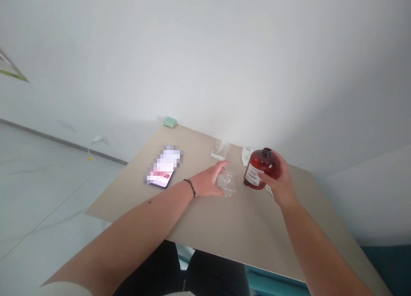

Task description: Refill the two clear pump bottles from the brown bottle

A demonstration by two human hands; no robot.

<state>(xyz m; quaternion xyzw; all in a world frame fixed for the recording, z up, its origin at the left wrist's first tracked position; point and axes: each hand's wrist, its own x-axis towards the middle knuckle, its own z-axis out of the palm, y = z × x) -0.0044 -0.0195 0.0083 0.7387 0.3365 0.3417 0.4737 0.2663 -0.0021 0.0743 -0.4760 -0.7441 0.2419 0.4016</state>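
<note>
My right hand (280,182) is wrapped round a reddish-brown bottle (271,161) with a white label, its dark neck uncapped. The bottle leans slightly over the table. A small dark round piece (246,182) shows at its lower left edge. My left hand (208,180) has its thumb and fingers on either side of a small clear plastic box (227,181) on the table, gripping it. Behind it lies another clear plastic box (220,151), near the wall.
A lit phone (165,165), its screen partly blurred, lies on the left of the beige table (218,227). A small green case (170,122) sits at the far left corner. Crumpled white paper (245,156) is behind the bottle. The white wall (205,65) borders the table's back edge.
</note>
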